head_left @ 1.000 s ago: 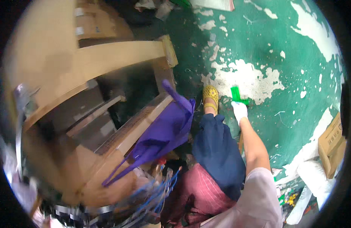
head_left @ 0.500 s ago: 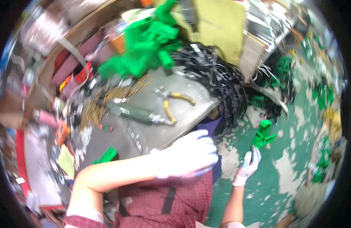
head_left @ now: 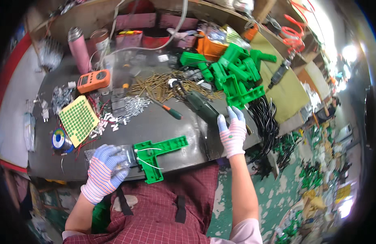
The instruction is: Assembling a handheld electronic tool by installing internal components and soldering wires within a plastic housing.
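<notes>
My left hand (head_left: 106,173), in a striped glove, curls over a clear plastic-wrapped part (head_left: 130,157) at the table's front edge. That part adjoins a T-shaped green plastic housing (head_left: 152,152) with two thin white strands across it. On the right, my right hand (head_left: 233,134), also gloved, has its fingertips at the lower edge of an open green plastic frame (head_left: 241,92), apparently gripping it. This frame is in front of a pile of green parts (head_left: 237,61). A dark green power screwdriver (head_left: 202,106) lies left of my right hand.
Brass-coloured rods (head_left: 155,86) and small silver pieces (head_left: 135,107) lie mid-table, beside a screwdriver (head_left: 171,112). An orange meter (head_left: 93,80), a yellow sheet with green dots (head_left: 78,120) and a wire spool (head_left: 61,140) are left. Black cables (head_left: 263,122) hang over the right edge.
The view has swung from the floor on the right back to the table. My right hand has brought the green frame to the pile; my left hand has moved left onto the plastic-wrapped part.
</notes>
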Demonstrator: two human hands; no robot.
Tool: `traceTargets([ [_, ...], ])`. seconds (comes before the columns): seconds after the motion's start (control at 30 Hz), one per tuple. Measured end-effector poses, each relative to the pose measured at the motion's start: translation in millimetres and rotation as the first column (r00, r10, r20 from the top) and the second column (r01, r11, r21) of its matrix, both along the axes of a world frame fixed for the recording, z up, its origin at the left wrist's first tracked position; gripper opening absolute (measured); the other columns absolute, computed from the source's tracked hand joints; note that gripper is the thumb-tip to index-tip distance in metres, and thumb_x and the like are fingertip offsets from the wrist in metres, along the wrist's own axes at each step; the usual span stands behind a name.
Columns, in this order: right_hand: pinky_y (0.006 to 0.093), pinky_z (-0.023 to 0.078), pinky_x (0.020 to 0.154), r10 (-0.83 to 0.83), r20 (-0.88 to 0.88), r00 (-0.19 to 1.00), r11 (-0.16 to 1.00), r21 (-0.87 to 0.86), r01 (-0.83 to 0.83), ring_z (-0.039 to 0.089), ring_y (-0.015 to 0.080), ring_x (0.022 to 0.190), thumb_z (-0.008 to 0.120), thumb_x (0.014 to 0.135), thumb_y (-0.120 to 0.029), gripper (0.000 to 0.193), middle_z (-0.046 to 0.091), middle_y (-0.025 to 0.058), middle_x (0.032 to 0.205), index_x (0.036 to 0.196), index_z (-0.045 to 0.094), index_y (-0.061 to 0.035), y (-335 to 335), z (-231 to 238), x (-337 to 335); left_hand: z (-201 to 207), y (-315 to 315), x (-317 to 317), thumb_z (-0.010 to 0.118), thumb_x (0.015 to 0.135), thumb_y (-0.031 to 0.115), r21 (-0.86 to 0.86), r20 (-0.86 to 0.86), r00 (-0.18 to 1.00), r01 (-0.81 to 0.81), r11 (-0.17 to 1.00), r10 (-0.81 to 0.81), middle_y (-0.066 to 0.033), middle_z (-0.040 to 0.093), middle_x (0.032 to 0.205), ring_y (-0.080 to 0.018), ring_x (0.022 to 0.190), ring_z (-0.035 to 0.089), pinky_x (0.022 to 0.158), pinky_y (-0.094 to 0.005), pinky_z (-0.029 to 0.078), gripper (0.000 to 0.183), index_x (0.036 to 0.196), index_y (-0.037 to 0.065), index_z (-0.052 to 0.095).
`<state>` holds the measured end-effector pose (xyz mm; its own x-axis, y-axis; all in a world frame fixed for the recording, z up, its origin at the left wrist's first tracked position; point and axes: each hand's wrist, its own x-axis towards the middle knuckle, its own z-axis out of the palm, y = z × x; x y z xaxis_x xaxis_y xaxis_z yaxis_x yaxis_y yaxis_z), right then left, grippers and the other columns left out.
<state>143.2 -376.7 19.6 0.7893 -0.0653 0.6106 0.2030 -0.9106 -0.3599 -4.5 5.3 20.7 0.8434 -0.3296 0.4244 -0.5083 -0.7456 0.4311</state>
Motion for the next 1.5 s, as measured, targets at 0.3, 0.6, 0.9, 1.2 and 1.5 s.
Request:
traceTargets([
  [0.3,0.0416,0.049,0.093,0.454,-0.191,0.870,0.883,-0.035,-0.469,0.062,0.0342,0.103,0.067,0.086,-0.023,0.034,0.066,0.0161,0.109,0.114,0.067,-0.0055,96.6,46.7,66.4,-39.1,-16.6,21.8,0.061,0.081,0.061,0.135,0.146,0.971,-0.212,0.968,0.192,-0.0158,0.055,0.121,-0.0350,0.109,0.053,0.096,-0.0513,0.041,0.068,0.125,0.009,0.056],
  [0.6,0.0436,0.050,0.092,0.423,-0.214,0.881,0.771,-0.426,-0.474,0.060,0.0332,0.109,0.066,0.079,-0.017,0.041,0.063,0.0130,0.117,0.119,0.061,-0.0124,187.2,10.6,263.3,-33.8,-17.5,37.7,0.060,0.080,0.066,0.121,0.073,0.979,-0.201,0.972,0.193,-0.0123,0.058,0.107,-0.0317,0.095,0.056,0.086,-0.0489,0.044,0.063,0.111,0.010,0.060],
  [0.9,0.0436,0.049,0.082,0.205,-0.411,0.888,0.581,-0.680,-0.448,0.061,0.0297,0.100,0.070,0.076,-0.020,0.030,0.064,0.0109,0.105,0.103,0.061,-0.0125,206.8,-8.2,310.3,-26.0,-19.2,29.6,0.062,0.078,0.065,0.133,-0.030,0.969,-0.240,0.962,0.246,-0.0089,0.058,0.108,-0.0287,0.095,0.057,0.087,-0.0473,0.045,0.057,0.106,0.015,0.062],
  [1.2,0.0413,0.051,0.090,0.716,-0.118,0.688,0.668,-0.169,-0.724,0.063,0.0337,0.099,0.074,0.076,-0.020,0.057,0.065,0.0184,0.108,0.128,0.055,-0.0085,175.7,14.5,244.9,-31.8,-22.9,43.9,0.058,0.082,0.063,0.114,0.078,0.958,-0.284,0.952,0.277,-0.0124,0.058,0.119,-0.0335,0.107,0.056,0.098,-0.0513,0.041,0.065,0.123,0.013,0.059],
  [1.5,0.0339,0.052,0.091,0.922,-0.197,0.335,0.342,0.819,-0.461,0.062,0.0185,0.106,0.074,0.076,0.003,0.045,0.060,0.0108,0.120,0.116,0.054,-0.0039,133.5,28.8,-73.0,-44.3,-10.3,43.4,0.073,0.072,0.050,0.097,0.085,0.960,-0.273,0.957,0.266,-0.0104,0.059,0.122,-0.0308,0.113,0.055,0.100,-0.0474,0.040,0.069,0.127,0.011,0.058],
])
